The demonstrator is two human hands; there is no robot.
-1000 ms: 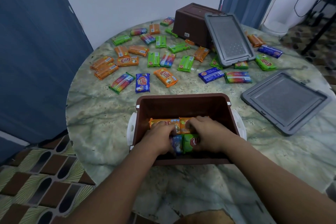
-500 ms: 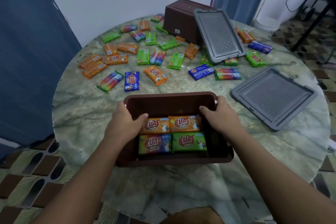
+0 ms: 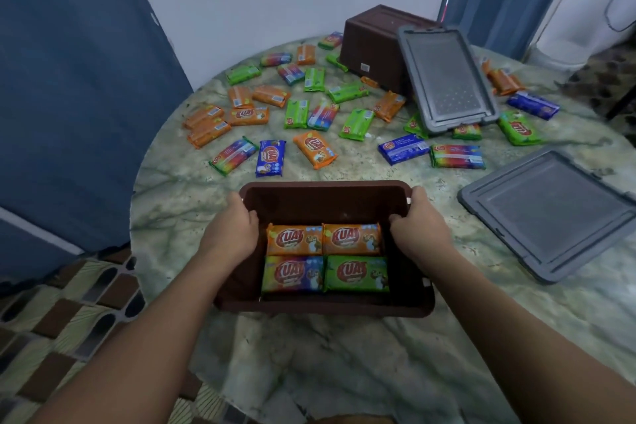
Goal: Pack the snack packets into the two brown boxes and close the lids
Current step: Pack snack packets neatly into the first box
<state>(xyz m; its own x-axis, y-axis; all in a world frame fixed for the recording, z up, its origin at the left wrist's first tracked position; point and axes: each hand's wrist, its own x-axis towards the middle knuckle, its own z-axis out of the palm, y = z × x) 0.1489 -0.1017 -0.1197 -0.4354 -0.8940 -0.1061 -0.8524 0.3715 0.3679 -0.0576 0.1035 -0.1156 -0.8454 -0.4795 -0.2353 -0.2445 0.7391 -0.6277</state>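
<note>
**Head view: hands leave the packets, take the box rim**

Both hands have come up off the four packed packets [image 3: 327, 258]. Left hand [image 3: 230, 234] and right hand [image 3: 421, 224] each grip a side rim of the near brown box [image 3: 323, 307] on the tabletop [image 3: 309, 372]; one layer is laid, and many loose packets [image 3: 315, 149] wait beyond.

— What is obscured at the near brown box [image 3: 323, 308]?
— Both side rims, under the left hand [image 3: 231, 234] and right hand [image 3: 420, 230].

— At the table's far edge?
— The leaning grey lid [image 3: 447, 79] hides the overturned brown box's [image 3: 373, 45] right side and part of a green packet [image 3: 414, 124].

— The flat lid [image 3: 550, 213]?
— Cut off by the right edge.

— Packet print?
— Too small on the far ones.
</note>
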